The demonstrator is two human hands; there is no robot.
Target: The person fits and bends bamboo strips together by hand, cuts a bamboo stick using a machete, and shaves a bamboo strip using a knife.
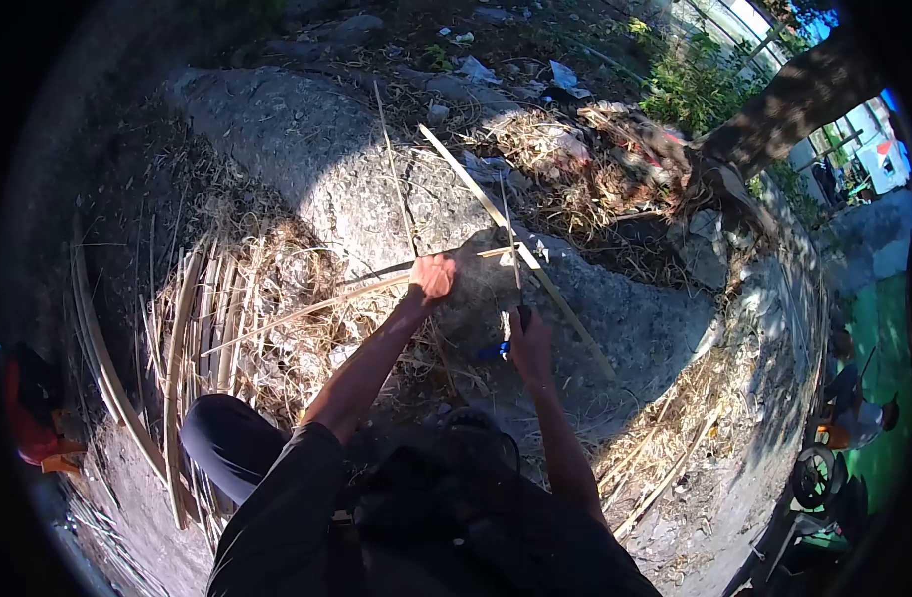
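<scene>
My left hand (433, 278) is closed around a thin pale bamboo strip (321, 306), which slants down to the left and pokes out a little to the right of the fist. My right hand (530, 350) grips the dark handle of a long narrow knife (516, 261), its blade pointing away from me. Blade and strip end cross in view; whether they touch I cannot tell. A wider bamboo slat (471, 184) lies on the rock (361, 224) behind the blade. Another thin strip (394, 164) runs up from near my left fist. Something small and blue (494, 350) shows beside my right hand.
Split bamboo lengths (182, 348) lie in a bundle at left, next to dry shavings (287, 284). A tree trunk (794, 104) leans at upper right. People are at the far left (43, 413) and far right (864, 413), near a wheel (816, 476).
</scene>
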